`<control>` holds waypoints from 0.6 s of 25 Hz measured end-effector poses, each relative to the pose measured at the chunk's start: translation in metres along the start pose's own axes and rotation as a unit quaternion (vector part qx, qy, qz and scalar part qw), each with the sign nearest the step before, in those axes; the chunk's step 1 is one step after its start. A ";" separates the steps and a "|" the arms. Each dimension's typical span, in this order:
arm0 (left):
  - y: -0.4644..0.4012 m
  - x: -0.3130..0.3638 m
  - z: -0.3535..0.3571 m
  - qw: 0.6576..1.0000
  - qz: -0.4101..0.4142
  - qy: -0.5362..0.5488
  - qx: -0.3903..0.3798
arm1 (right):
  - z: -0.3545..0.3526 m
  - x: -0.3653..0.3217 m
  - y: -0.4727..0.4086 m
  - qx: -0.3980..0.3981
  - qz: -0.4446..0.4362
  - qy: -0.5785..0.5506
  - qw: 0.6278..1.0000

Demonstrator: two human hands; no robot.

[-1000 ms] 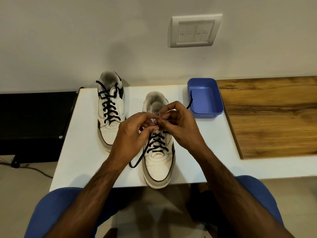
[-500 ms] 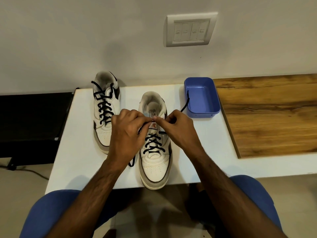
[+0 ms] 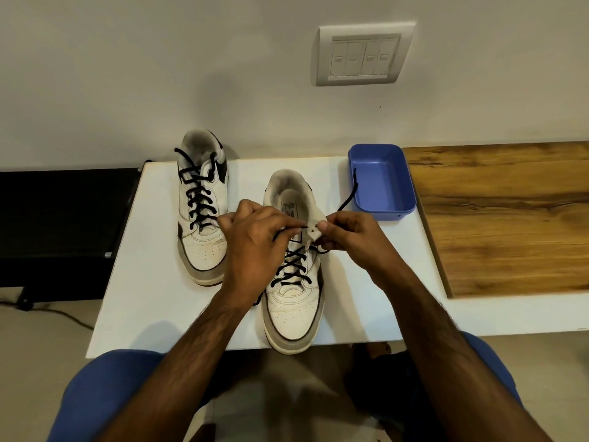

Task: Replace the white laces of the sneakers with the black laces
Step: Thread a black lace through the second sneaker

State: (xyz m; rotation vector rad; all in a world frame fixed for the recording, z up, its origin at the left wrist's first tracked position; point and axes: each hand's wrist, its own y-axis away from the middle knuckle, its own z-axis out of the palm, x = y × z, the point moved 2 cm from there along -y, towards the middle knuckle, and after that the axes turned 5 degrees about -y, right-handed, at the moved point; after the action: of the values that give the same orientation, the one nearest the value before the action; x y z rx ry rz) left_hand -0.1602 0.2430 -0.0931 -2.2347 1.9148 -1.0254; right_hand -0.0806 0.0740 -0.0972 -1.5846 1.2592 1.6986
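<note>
Two white sneakers stand on the white table (image 3: 153,282). The left sneaker (image 3: 202,215) is fully laced in black. The right sneaker (image 3: 294,301) carries a black lace (image 3: 291,266) crossed over its lower eyelets. My left hand (image 3: 255,247) pinches one lace tip at the upper eyelets. My right hand (image 3: 347,231) pinches the sneaker's right eyelet flap and pulls it outward. The lace's other end (image 3: 350,193) trails from behind my right hand toward the blue tray. No white laces are in view.
A blue plastic tray (image 3: 404,183) sits at the back right of the table, next to a wooden board (image 3: 510,218). A wall switch plate (image 3: 361,55) is above. A black surface (image 3: 63,218) lies left of the table. My blue-clad knees are under the near edge.
My hands have drawn apart. The right hand shifted to the right, pulling the eyelet flap outward, and the left hand brought the lace tip up to the flap.
</note>
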 end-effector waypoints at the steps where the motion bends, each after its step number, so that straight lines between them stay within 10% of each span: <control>1: 0.001 0.002 0.001 1.000 0.004 -0.002 -0.003 | 0.001 0.000 0.000 -0.003 0.000 -0.002 1.000; 15: 0.000 0.007 0.003 0.985 0.094 -0.140 0.016 | 0.003 0.001 -0.001 0.012 -0.042 0.053 0.998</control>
State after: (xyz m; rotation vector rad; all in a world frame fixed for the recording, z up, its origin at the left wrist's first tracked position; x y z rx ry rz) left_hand -0.1589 0.2355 -0.0925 -2.0059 1.9225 -0.6710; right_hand -0.0816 0.0765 -0.0982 -1.7094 1.2415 1.5608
